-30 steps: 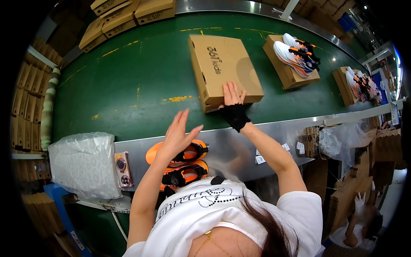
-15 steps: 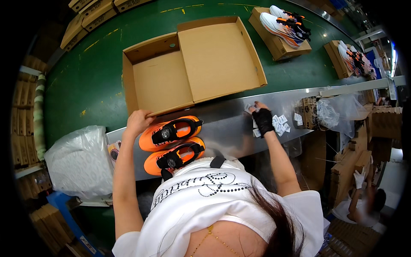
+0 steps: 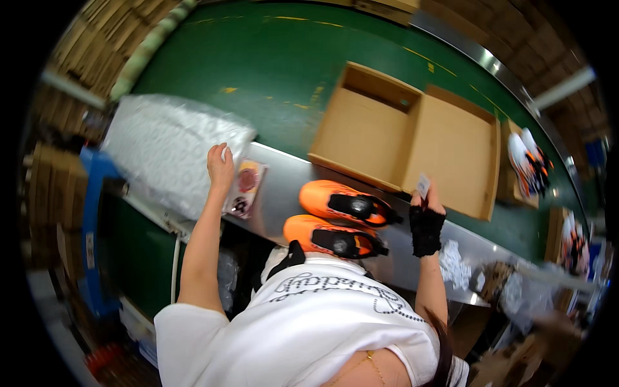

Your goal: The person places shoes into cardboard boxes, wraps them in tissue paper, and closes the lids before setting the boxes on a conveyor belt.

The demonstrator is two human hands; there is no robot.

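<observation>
My right hand [image 3: 427, 219], in a black fingerless glove, pinches a small white packet [image 3: 423, 185] at the near edge of an open brown shoe box [image 3: 367, 132]. Over the right edge of a plastic-wrapped stack of white patterned sheets [image 3: 171, 151] is my left hand [image 3: 220, 166]. Its bare fingers are drawn together; whether they grip anything is hidden. Between my arms, two orange sneakers with black collars lie side by side on the metal ledge, the farther sneaker [image 3: 342, 201] close to the box and the nearer sneaker [image 3: 329, 237] against my shirt.
A pile of small white packets [image 3: 454, 266] lies on the metal ledge [image 3: 284, 171], right of my gloved hand. A colourful printed card [image 3: 247, 187] sits beside the wrapped stack. White sneakers [image 3: 527, 164] rest on another box across the green table [image 3: 258, 71].
My left hand has left the shoe box and moved left to the wrapped stack. The right hand has lifted a packet from the pile to the box. The view has turned left.
</observation>
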